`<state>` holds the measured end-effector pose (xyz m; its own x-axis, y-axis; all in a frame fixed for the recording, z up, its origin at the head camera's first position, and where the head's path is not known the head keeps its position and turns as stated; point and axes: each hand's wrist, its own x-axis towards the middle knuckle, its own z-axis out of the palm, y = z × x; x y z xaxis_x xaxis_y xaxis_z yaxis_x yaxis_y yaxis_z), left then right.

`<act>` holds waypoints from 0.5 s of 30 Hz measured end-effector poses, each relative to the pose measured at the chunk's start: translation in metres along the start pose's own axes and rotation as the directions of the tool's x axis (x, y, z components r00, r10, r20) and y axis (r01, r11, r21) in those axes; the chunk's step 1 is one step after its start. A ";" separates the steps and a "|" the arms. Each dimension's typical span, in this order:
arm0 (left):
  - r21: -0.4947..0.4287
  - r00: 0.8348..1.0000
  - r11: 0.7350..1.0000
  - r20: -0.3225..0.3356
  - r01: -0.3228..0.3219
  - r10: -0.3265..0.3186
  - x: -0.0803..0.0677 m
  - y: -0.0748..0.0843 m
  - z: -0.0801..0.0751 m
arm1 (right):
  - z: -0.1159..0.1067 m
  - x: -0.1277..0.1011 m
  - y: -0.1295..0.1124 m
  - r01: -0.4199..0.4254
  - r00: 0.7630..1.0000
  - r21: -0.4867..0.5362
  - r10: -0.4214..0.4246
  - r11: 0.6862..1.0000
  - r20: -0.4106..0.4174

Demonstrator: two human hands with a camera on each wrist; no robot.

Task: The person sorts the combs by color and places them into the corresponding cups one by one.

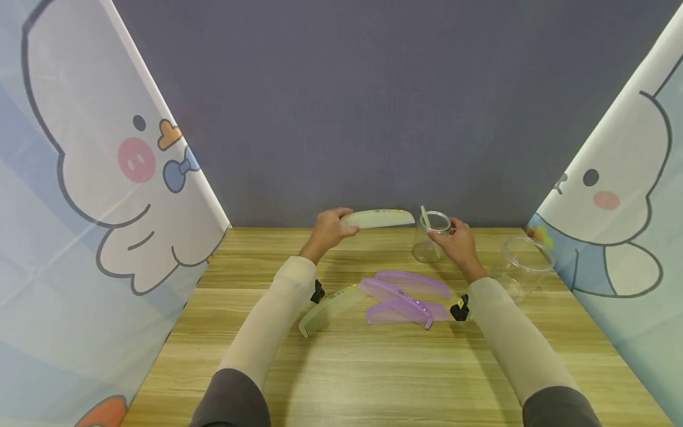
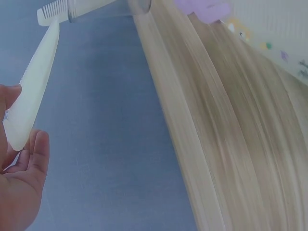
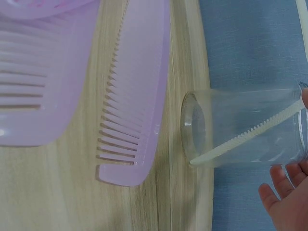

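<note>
Fingers of the left hand (image 1: 328, 228) curl round one end of a pale green comb (image 1: 379, 219), pinching it so that it sticks out level from the fingertips towards the cup (image 1: 431, 237); in the left wrist view the comb (image 2: 31, 91) runs up from between the thumb and the fingers (image 2: 36, 154), its toothed edge towards the thumb, and its far tip ends just below the rim of the cup (image 2: 108, 8). The right hand (image 1: 458, 240) has its fingers curled round the clear cup near the rim, the thumb on the near side. Inside the cup a second pale comb (image 1: 427, 222) leans at a slant, its top poking out past the rim just beside the right fingertips; the right wrist view shows that comb (image 3: 245, 137) lying diagonally against the cup wall (image 3: 240, 103) with its lower end at the base, and the fingers (image 3: 284, 199) at the cup's open end. The cup stands on the table (image 1: 373, 367) near its back edge. Nearer the person than both sets of fingers lie loose combs: a green one (image 1: 331, 308) below the left wrist and three purple combs (image 1: 408, 296) overlapping between the two forearms. A bigger clear jar (image 1: 525, 261) stands to the outer side of the right hand, apart from it.
</note>
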<state>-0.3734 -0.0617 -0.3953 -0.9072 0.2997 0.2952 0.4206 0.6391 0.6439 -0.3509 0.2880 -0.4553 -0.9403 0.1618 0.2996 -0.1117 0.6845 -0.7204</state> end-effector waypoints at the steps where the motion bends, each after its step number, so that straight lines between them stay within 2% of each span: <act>1: -0.005 1.000 1.000 0.000 -0.006 0.006 0.001 0.001 0.002 | 0.000 0.000 0.000 0.000 1.000 -0.001 0.000 1.000 0.001; 8: -0.046 0.999 0.998 0.009 -0.038 0.038 0.006 0.012 0.013 | -0.001 0.000 0.001 -0.003 1.000 0.017 0.003 1.000 0.001; 15: -0.016 0.999 0.999 0.019 -0.047 0.047 0.010 0.022 0.018 | -0.001 -0.001 0.001 -0.014 1.000 0.043 0.013 0.999 0.009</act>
<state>-0.3735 -0.0313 -0.3909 -0.8862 0.3428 0.3116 0.4624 0.6127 0.6410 -0.3496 0.2891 -0.4553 -0.9445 0.1644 0.2843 -0.1126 0.6511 -0.7506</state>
